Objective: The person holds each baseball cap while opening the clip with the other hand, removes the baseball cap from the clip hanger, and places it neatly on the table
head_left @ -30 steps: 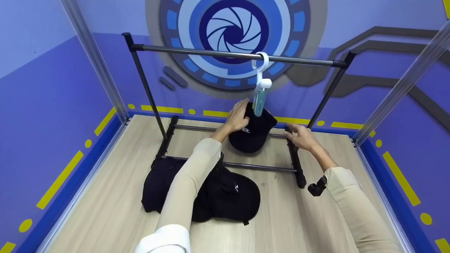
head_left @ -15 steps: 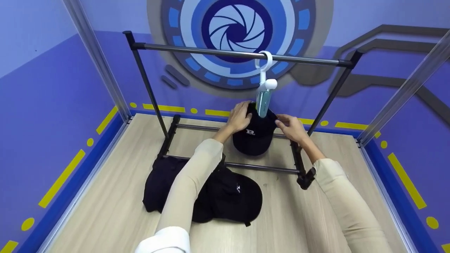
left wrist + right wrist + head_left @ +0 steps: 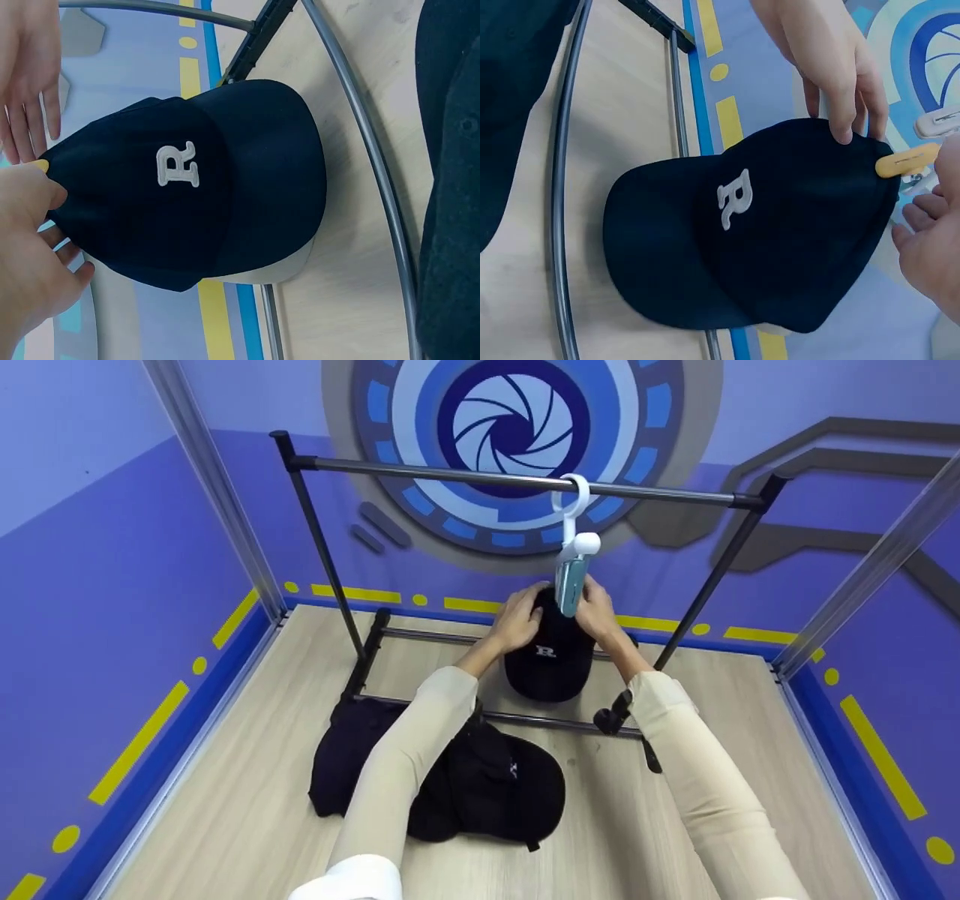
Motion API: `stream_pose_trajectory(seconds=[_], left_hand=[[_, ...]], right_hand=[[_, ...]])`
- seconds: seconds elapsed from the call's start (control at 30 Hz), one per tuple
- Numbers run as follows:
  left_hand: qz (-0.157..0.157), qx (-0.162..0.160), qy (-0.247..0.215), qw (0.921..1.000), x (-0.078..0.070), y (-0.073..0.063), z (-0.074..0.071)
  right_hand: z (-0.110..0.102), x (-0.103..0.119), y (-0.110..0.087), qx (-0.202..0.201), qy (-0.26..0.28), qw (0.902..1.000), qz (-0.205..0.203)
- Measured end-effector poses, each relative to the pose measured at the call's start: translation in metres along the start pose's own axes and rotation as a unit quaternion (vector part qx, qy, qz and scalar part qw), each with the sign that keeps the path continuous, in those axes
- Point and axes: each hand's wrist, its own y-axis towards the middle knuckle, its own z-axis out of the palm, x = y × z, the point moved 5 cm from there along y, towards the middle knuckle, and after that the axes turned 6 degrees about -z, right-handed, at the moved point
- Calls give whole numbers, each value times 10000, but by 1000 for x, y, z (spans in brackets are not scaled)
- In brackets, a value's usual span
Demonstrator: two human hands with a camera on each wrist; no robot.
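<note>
Steadying cap [image 3: 551,664] brim-down btwn L hand [image 3: 517,620] (pinching its upper edge) & R hand [image 3: 598,611] (near yellow clip [image 3: 905,161], can't tell if gripping), prob so clip seats square.

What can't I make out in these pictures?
Head view: middle of the dark caps on the table, behind the left sleeve.
Head view: mark on those caps, too small to read.
Head view: fingertips of the right hand, behind the hanger.
Left wrist view: those caps, cut off by the right edge.
All views: back of the R cap, facing away.
</note>
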Motion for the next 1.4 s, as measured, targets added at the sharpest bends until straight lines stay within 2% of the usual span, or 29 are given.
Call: stream_pose_trajectory(seconds=[0.23, 0.37, 0.53, 0.7, 0.93, 1.2, 1.4], left_hand=[[276, 52, -73, 9996, -4, -4, 3], [336, 86, -175, 9992, -5, -4, 2], [359, -37, -386, 9986, -4, -5, 0], [287, 21, -841, 9960, -4, -7, 1], [-103, 214, -1272, 9916, -4, -6, 1], [-229, 381, -1454, 9884, -7, -7, 1], [-238, 577, -1502, 9867, -9, -13, 4]], right_hand=[[4, -2, 3, -145, 116, 9998, 80], [5, -3, 3, -252, 431, 9982, 339], [10, -2, 6, -259, 765, 9951, 563], [11, -5, 6, -490, 776, 9926, 795], [5, -7, 2, -983, 878, 9861, 1011], [-1, -4, -1, -1158, 1082, 9786, 1309], [-5, -5, -5, -1282, 1391, 9730, 1326]])
